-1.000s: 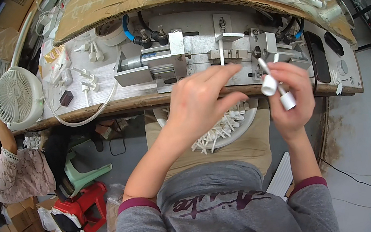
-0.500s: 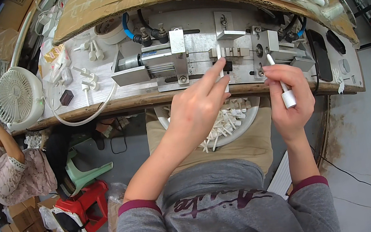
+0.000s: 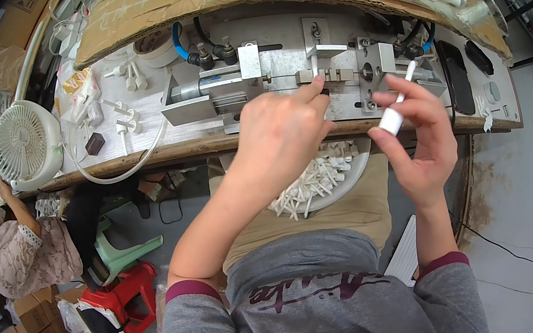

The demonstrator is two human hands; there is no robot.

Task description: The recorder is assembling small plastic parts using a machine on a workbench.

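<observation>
Left hand point(image 3: 279, 133) fingers pinched at the jig point(image 3: 328, 74), grasp hidden; right hand point(image 3: 417, 137), at 3 o'clock, clamps a white tube point(image 3: 396, 109).

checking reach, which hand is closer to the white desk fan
Left. The left hand is over the metal fixture, right of the fan; the right hand is farther right.

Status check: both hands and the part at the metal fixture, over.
Left hand fingertips at the metal fixture, grip unclear. Right hand holds a white plastic part, raised beside the fixture. Bowl of white parts on lap. Nothing blocking.
</observation>
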